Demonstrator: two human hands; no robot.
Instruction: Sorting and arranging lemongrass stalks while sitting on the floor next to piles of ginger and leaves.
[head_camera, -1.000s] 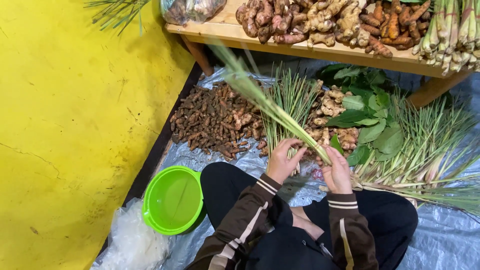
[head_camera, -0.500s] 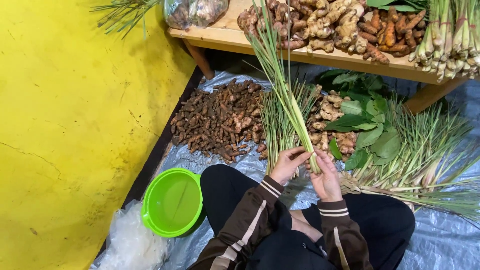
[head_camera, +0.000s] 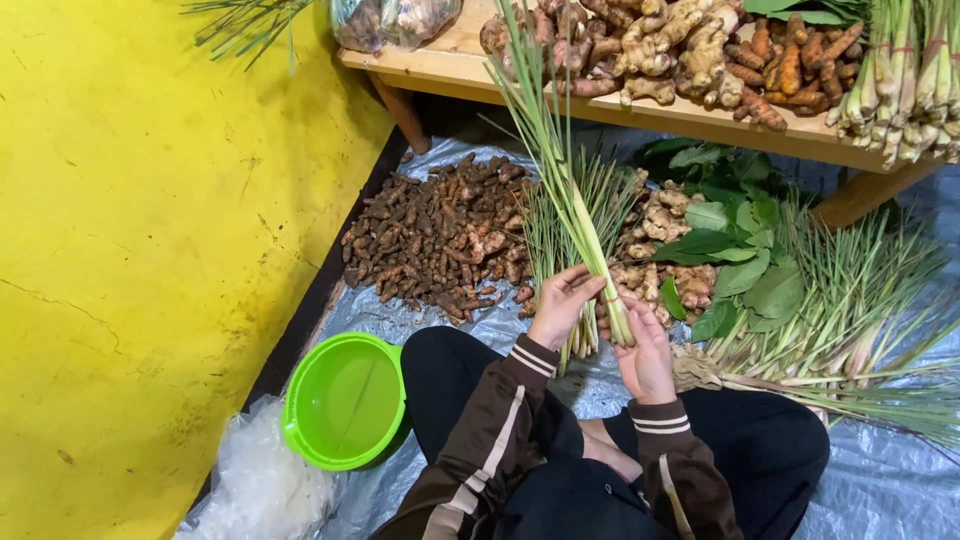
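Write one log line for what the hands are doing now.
left hand: grips lemongrass bundle | right hand: grips bundle base | bundle: upright

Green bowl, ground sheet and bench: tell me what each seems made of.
Green bowl: likely plastic, a bright uniform colour with a smooth, slightly glossy rim.
Ground sheet: looks like thin plastic film, silvery grey, crinkled and shiny.
Bench: apparently unpainted wood, pale with visible grain and squared legs.
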